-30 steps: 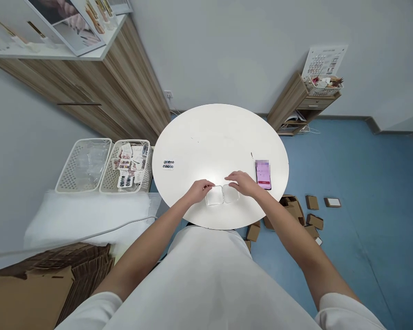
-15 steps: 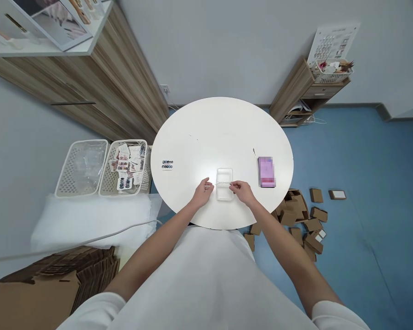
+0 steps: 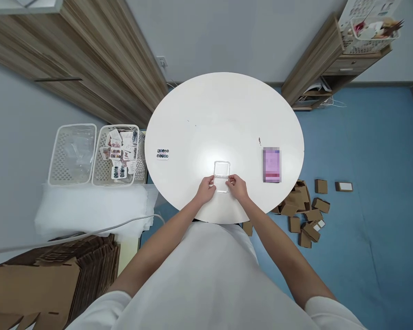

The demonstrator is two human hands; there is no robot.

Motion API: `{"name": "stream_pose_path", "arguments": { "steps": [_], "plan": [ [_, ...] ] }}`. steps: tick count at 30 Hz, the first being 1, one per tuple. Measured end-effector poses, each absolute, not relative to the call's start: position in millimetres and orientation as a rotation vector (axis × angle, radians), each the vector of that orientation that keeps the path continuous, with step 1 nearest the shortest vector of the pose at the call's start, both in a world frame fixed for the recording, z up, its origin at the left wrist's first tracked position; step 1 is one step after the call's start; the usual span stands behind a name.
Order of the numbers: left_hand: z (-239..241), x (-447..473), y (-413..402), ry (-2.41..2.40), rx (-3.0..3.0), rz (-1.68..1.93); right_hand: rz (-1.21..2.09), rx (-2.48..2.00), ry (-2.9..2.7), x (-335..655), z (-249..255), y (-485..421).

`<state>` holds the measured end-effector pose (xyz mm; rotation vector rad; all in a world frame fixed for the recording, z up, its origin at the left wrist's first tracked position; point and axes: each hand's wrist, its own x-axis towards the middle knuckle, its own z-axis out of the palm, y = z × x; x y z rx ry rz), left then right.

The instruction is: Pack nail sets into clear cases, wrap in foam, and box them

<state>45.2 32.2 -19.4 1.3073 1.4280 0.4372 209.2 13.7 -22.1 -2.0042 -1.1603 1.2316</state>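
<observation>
A small clear plastic hinged case (image 3: 222, 175) lies opened flat near the front edge of the round white table (image 3: 223, 114). My left hand (image 3: 205, 189) pinches the case's left side, and my right hand (image 3: 238, 187) pinches its right side, fingers curled on both. A small card of dark nail tips (image 3: 162, 154) rests alone at the table's left. To the right of the case lies a phone (image 3: 271, 164) with a pink screen.
Two white mesh baskets stand left of the table: one (image 3: 72, 153) holds clear cases, the other (image 3: 120, 153) holds nail-tip cards. Small brown cardboard boxes (image 3: 304, 213) lie scattered on the blue floor at right. Flattened cartons (image 3: 51, 270) are stacked at lower left. Wooden cabinets line the wall.
The clear case was turned from sideways to lengthwise and opened flat. Both hands have drawn in to grip its sides. The camera has tilted further down.
</observation>
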Motion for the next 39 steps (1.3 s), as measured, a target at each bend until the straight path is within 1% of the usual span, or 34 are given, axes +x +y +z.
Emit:
{"name": "stream_pose_path", "arguments": {
  "steps": [5, 11, 19, 31, 36, 39],
  "plan": [
    [-12, 46, 26, 1.457, 1.335, 0.384, 1.139, -2.051, -1.373, 208, -18, 6],
    [-13, 38, 21, 1.402, 1.357, 0.325, 1.247, -1.994, -1.419, 209, -13, -8],
    [-12, 40, 15, 1.372, 1.423, 0.333, 1.216, -1.939, -1.456, 210, -20, -23],
    [-20, 37, 0, 1.444, 1.433, 0.386, 1.186, -1.895, -1.355, 208, -31, -32],
    [-21, 18, -5, 1.437, 1.403, 0.377, 1.210, -1.905, -1.284, 207, -29, -31],
    [-17, -4, -1, 1.435, 1.357, 0.347, 1.204, -1.917, -1.134, 207, -23, -32]
  ]
}}
